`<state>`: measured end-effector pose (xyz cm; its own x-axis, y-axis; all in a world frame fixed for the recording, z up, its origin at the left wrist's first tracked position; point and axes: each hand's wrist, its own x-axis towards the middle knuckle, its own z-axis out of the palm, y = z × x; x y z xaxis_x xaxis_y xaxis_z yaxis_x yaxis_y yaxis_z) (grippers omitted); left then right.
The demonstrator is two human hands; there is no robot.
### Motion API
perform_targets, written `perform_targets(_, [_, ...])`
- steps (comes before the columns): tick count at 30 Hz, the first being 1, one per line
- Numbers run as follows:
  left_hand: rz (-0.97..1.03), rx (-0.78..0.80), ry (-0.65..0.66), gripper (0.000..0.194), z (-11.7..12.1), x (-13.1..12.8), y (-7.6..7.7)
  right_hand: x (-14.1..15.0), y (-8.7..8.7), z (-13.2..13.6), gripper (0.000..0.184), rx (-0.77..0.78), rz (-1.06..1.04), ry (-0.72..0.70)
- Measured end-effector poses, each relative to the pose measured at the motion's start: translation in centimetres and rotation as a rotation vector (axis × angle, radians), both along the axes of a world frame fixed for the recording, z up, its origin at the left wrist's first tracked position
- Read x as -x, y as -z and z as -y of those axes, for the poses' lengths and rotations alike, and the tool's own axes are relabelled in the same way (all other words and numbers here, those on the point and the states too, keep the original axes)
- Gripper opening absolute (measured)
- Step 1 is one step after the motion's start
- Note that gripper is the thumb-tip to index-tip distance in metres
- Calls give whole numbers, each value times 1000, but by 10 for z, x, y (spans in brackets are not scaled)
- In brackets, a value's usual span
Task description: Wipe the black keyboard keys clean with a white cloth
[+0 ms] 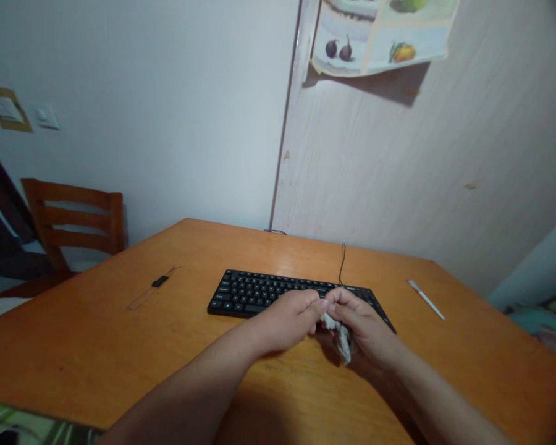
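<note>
The table (134,352) has an orange-brown wooden top with a soft sheen, its far edge along the wall. A black keyboard (254,293) lies across the middle, its long side running roughly with the far edge (its right part is partly hidden), and a thin dark cable (341,266) goes from its back to that far edge. Another short dark cord (278,232) shows at the far edge, farther left. Near the left edge lies a small black piece (160,281) on a thin, pale, elongated loop (141,299). A slim white stick (427,300) lies slanted near the far right corner, well apart from the keyboard.
</note>
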<state>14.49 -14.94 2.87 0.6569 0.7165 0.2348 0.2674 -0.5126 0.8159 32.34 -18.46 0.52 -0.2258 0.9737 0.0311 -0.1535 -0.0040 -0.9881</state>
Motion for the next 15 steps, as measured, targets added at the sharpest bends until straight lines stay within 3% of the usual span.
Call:
perform_targets(2, [67,75,-7,46,-4,0,3,1,1,0,15,-136,112,52])
perform_targets(8, [321,326,-70,45,-9,-5,16,0,-2,2,24,-748,690,260])
perform_targets(11, [340,378,-54,47,-10,-5,19,0,-6,5,22,-830,782,289])
perform_targets(15, [258,297,-39,46,-11,-1,15,-6,-11,3,15,-797,836,340])
